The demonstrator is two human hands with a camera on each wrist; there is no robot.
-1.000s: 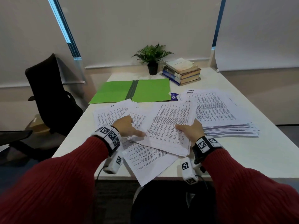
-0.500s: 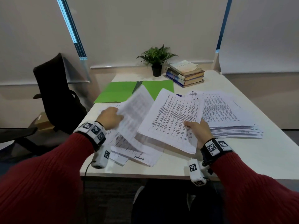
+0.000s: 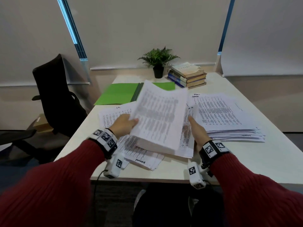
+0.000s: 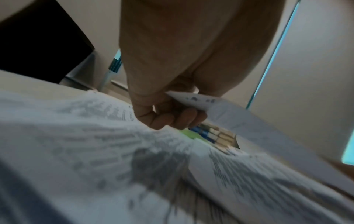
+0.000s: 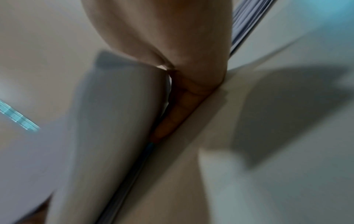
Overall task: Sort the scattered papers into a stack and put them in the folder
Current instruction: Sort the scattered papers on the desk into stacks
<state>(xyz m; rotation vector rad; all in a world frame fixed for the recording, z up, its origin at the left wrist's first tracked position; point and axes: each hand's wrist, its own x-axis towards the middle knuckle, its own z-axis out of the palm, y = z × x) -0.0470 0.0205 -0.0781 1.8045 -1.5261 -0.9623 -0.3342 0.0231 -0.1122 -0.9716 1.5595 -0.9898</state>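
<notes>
Printed papers lie scattered on the white table (image 3: 246, 161). My left hand (image 3: 130, 123) pinches the left edge of a raised, blurred bundle of sheets (image 3: 160, 115); in the left wrist view its curled fingers (image 4: 172, 118) clamp a sheet's edge (image 4: 193, 100). My right hand (image 3: 193, 128) holds a lower bundle (image 3: 186, 141) by its right edge, thumb on top; the right wrist view shows its fingers (image 5: 178, 112) lying straight under the paper (image 5: 114, 121). An open green folder (image 3: 119, 94) lies behind, partly hidden by the raised sheets. A thick paper stack (image 3: 226, 115) sits at the right.
More loose sheets lie at the left (image 3: 113, 115) and near the front edge (image 3: 144, 161). Stacked books (image 3: 188, 74) and a potted plant (image 3: 158, 63) stand at the table's back. A black chair (image 3: 54, 89) is left of the table.
My left hand picked sheets up from the left pile and swung them right, over the bundle in my right hand. The right hand's bundle has sunk lower.
</notes>
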